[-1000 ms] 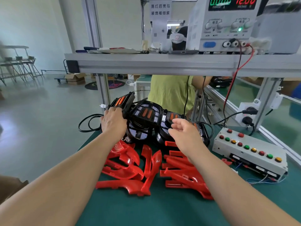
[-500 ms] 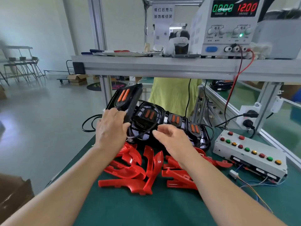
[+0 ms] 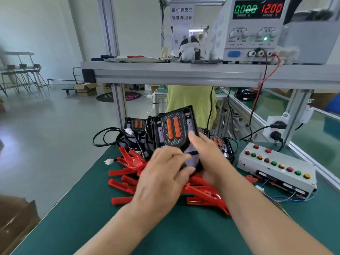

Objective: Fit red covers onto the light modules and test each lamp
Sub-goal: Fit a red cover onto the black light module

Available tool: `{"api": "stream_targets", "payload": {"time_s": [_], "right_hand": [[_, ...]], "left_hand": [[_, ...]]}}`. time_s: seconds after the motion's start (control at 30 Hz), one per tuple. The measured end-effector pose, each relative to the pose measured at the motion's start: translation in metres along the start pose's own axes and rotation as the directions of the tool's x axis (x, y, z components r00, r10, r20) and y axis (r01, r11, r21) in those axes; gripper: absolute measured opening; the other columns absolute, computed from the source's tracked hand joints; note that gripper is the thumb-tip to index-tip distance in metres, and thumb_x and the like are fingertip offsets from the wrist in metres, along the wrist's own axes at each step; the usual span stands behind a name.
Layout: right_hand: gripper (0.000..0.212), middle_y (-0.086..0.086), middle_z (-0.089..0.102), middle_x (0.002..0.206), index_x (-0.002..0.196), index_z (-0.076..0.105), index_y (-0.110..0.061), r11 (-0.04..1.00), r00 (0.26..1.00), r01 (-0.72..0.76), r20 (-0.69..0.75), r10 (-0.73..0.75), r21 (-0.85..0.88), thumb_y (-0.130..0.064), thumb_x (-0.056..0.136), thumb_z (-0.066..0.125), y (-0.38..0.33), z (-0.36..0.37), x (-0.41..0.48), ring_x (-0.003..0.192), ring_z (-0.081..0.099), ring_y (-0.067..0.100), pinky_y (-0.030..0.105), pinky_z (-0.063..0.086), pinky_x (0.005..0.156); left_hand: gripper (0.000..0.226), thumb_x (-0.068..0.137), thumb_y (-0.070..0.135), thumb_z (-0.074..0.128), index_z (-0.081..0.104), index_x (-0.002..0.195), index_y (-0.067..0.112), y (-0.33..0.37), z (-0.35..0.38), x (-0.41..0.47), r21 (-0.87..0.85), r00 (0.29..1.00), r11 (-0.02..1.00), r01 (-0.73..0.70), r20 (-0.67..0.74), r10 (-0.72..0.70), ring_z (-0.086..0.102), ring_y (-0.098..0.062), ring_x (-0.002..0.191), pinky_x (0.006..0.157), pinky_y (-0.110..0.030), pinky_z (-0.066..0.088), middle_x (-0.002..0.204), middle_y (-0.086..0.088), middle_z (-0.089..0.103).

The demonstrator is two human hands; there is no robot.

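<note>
head view: holding a black light module (image 3: 173, 131) tilted upright at frame centre, gripping its lower edge with the left hand (image 3: 161, 181), clasping its right side with the right hand (image 3: 209, 159), hovering just above red covers (image 3: 128, 161) heaped on the green counter (image 3: 82, 227).

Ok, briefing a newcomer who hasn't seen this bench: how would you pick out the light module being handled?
On the green mat, below the shelf holding the power supply, black light modules sit behind the red covers. The held module is lifted above the rest, gripped by the left hand and right hand, its two orange bars facing the camera.
</note>
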State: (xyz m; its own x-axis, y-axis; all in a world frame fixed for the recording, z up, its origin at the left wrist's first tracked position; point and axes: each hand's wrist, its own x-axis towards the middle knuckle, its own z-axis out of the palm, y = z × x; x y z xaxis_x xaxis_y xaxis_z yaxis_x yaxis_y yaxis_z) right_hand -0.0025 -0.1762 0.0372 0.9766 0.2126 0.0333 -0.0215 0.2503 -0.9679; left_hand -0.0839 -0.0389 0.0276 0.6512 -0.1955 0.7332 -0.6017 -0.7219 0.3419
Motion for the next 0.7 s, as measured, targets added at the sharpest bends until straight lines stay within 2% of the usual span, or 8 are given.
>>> {"api": "stream_targets", "payload": {"time_s": [0.13,0.2,0.3,0.37,0.43,0.5,0.6,0.7], "right_hand": [[0.033,0.019,0.070,0.121,0.117,0.070,-0.010,0.998,0.983,-0.012,0.183,0.002,0.056,-0.029,0.092,0.060,-0.012,-0.036,-0.018,0.110,0.069,0.032,0.039,0.059,0.084],[0.032,0.018,0.070,0.122,0.113,0.074,-0.015,0.999,0.964,-0.035,0.267,0.025,0.031,-0.030,0.086,0.068,-0.016,-0.053,-0.030,0.110,0.069,0.031,0.037,0.058,0.085],[0.037,0.018,0.069,0.123,0.117,0.073,-0.016,0.997,0.921,-0.077,0.382,0.070,0.003,-0.027,0.082,0.070,-0.016,-0.073,-0.047,0.109,0.069,0.030,0.037,0.058,0.086],[0.038,0.015,0.071,0.121,0.121,0.071,-0.018,0.994,0.867,-0.107,0.486,0.109,-0.032,-0.024,0.083,0.070,-0.016,-0.079,-0.059,0.107,0.070,0.027,0.035,0.057,0.086],[0.041,0.013,0.072,0.119,0.125,0.069,-0.015,0.989,0.787,-0.120,0.599,0.151,-0.092,-0.026,0.085,0.075,-0.015,-0.078,-0.069,0.106,0.070,0.026,0.038,0.056,0.091],[0.051,0.011,0.071,0.117,0.126,0.066,-0.009,0.976,0.721,-0.116,0.660,0.212,-0.186,-0.033,0.084,0.078,-0.013,-0.073,-0.075,0.105,0.069,0.026,0.040,0.053,0.095],[0.052,0.010,0.066,0.124,0.130,0.062,-0.007,0.938,0.655,-0.027,0.702,0.278,-0.346,-0.035,0.088,0.073,-0.013,-0.063,-0.080,0.115,0.062,0.024,0.039,0.045,0.103],[0.036,0.004,0.065,0.127,0.129,0.064,-0.012,0.881,0.623,0.077,0.713,0.323,-0.466,-0.021,0.094,0.062,-0.016,-0.056,-0.080,0.119,0.059,0.020,0.036,0.043,0.106]], "left_hand": [[0.026,0.100,0.030,0.052,0.067,0.118,0.019,-0.026,-0.025,0.013,-0.178,0.944,0.960,0.218,-0.210,-0.254,0.053,0.002,0.108,0.092,-0.005,0.035,0.110,0.010,0.059],[0.022,0.102,0.032,0.047,0.064,0.116,0.029,-0.040,-0.032,0.017,-0.273,0.900,0.901,0.337,-0.189,-0.394,0.052,0.010,0.106,0.088,-0.003,0.036,0.111,0.016,0.059],[0.025,0.104,0.043,0.039,0.061,0.100,0.033,-0.052,-0.030,0.019,-0.400,0.795,0.718,0.569,0.043,-0.606,0.059,0.002,0.100,0.089,-0.028,0.049,0.108,0.013,0.065],[0.048,0.097,0.061,0.037,0.063,0.110,0.023,-0.056,-0.023,0.018,-0.462,0.583,0.394,0.795,0.400,-0.707,0.065,-0.013,0.102,0.081,-0.034,0.053,0.111,0.000,0.069],[0.080,0.087,0.070,0.040,0.057,0.129,0.003,-0.057,-0.014,0.014,-0.448,0.408,0.083,0.890,0.701,-0.585,0.069,-0.020,0.089,0.089,-0.042,0.054,0.102,-0.008,0.071],[0.094,0.091,0.068,0.040,0.034,0.142,-0.010,-0.054,-0.004,0.013,-0.420,0.348,-0.067,0.905,0.821,-0.453,0.070,-0.023,0.078,0.102,-0.050,0.047,0.089,-0.010,0.072],[0.085,0.091,0.067,0.037,0.041,0.139,-0.003,-0.045,0.002,0.024,-0.384,0.323,-0.070,0.921,0.850,-0.416,0.073,-0.028,0.095,0.084,-0.042,0.059,0.109,-0.019,0.073],[0.079,0.089,0.063,0.045,0.043,0.138,0.001,-0.036,-0.006,0.040,-0.355,0.347,0.020,0.935,0.897,-0.274,0.072,-0.021,0.090,0.064,-0.028,0.060,0.122,-0.019,0.068]]}}
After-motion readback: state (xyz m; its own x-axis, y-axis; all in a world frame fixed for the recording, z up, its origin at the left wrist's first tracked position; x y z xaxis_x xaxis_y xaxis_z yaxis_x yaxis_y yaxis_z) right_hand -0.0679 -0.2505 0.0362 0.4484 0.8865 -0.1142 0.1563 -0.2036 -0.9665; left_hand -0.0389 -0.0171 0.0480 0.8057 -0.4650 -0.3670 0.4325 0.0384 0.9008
